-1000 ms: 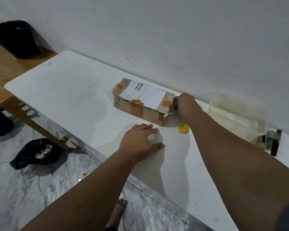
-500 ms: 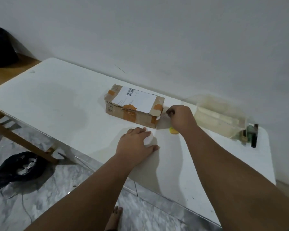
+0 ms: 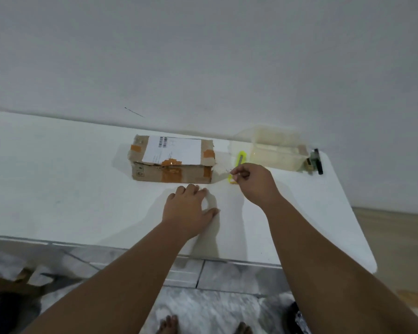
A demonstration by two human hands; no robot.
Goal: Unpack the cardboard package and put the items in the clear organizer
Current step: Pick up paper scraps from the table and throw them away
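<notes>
Brown taped cardboard package sitting sealed on white desk, clear plastic organizer w/ nothing unpacked; right hand pinching yellow cutter, left hand lying spread, flat

White desk; yellow utility knife lay right of centre; dark small items at far right; marble-tiled floor beneath.

The right hand hides part of the yellow cutter.
</notes>
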